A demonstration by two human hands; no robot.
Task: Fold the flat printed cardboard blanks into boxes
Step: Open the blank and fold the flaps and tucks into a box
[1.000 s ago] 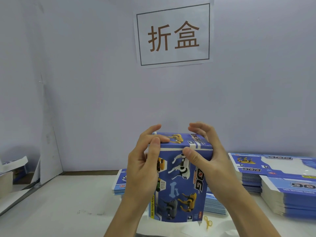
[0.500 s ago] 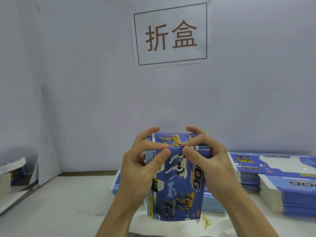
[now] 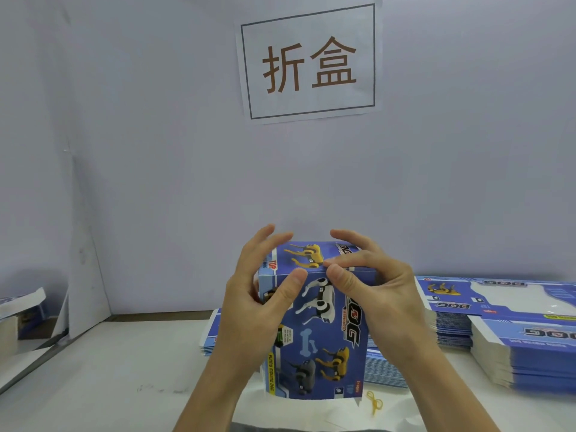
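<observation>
A blue printed box (image 3: 321, 332) with robot-dog pictures stands upright in front of me, its lid flap folded down on top. My left hand (image 3: 249, 310) holds its upper left side, thumb pressed on the front face and fingers arched over the top corner. My right hand (image 3: 383, 294) pinches the top front edge between index finger and thumb, with the other fingers curved over the lid. The box's back and right side are hidden.
Stacks of flat blue blanks lie at the right (image 3: 530, 353), behind that stack (image 3: 452, 319) and behind the box (image 3: 212, 338). A yellow rubber band (image 3: 374, 403) lies near the box's foot. The white table (image 3: 109, 369) meets a wall bearing a paper sign (image 3: 308, 60).
The lid flap has been pressed down flat. Both thumbs moved to the top front edge, and my left fingers lifted and spread above the corner.
</observation>
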